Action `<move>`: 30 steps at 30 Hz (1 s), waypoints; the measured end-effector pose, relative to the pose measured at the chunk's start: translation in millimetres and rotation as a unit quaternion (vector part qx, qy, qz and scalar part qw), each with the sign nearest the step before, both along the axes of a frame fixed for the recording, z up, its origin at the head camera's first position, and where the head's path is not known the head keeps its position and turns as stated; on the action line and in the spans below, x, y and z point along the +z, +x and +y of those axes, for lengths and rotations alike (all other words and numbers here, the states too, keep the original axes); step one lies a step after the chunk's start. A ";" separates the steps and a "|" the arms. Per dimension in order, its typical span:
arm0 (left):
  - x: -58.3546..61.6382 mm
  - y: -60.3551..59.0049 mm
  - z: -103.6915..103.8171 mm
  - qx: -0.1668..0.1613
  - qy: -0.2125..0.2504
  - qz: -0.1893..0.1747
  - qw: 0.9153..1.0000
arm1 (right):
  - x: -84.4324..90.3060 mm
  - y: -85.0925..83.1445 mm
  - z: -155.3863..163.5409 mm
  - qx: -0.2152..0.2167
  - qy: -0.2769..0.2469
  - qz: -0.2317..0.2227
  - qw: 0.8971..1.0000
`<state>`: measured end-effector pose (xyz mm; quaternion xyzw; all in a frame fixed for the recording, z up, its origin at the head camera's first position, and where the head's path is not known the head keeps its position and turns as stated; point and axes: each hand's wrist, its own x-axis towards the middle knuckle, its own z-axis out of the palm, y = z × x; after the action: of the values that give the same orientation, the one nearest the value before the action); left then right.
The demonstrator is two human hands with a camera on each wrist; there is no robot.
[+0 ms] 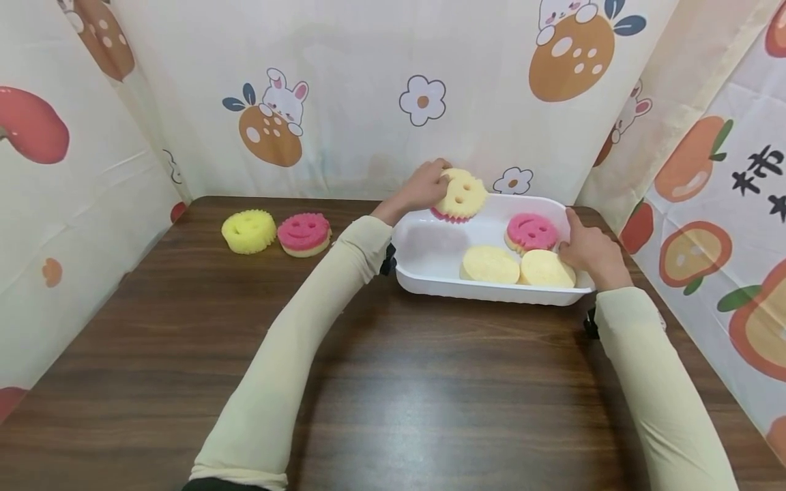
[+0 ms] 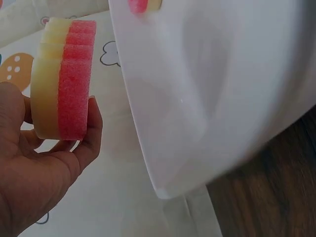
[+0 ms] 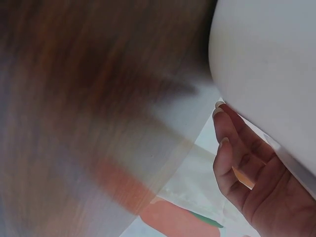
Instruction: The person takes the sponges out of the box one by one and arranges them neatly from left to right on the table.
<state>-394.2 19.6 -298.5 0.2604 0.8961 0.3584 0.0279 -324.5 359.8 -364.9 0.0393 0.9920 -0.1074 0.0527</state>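
At 6 o'clock of the white tray, nearest the person: brown desk, glossy wood grain. Clock read from head view, 12 pointing away from the person.

Inside the tray at 6: first cream sponge, plain face up. At 4: second cream sponge, same face up, edges of the two meeting. At 2, just beyond: pink sponge, smile cut in it.

Tray's 3 o'clock: right hand gripping the rim; fingers along the outer wall, thumb side inside.

Off the tray, on the desk at 9: smiling pink-topped sponge, cream below. Just beside it, farther toward 9: yellow sponge.

At 11, by the tray's far rim: left hand, fingers pinching a two-layer sponge, holed yellow face toward the person, pink layer behind. Left wrist view shows it held on edge, apart from the tray.

Farthest, at 12: hanging cloth, rabbit and flower prints.
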 end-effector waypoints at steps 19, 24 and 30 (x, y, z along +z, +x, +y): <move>-1.8 3.4 -30.9 0.025 0.027 0.010 0.999 | -0.8 1.0 0.7 0.004 -0.002 0.007 1.000; -3.1 4.7 -37.6 0.035 0.036 -0.010 0.999 | -0.8 0.9 0.4 0.005 0.000 0.007 1.000; -2.5 3.9 -46.1 0.047 0.048 -0.023 0.997 | -0.1 1.6 -0.9 0.004 -0.001 0.006 1.000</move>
<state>-390.3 -26.5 -301.0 0.2105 0.8885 0.4074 0.0187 -322.8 358.9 -364.9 0.0350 0.9923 -0.1087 0.0469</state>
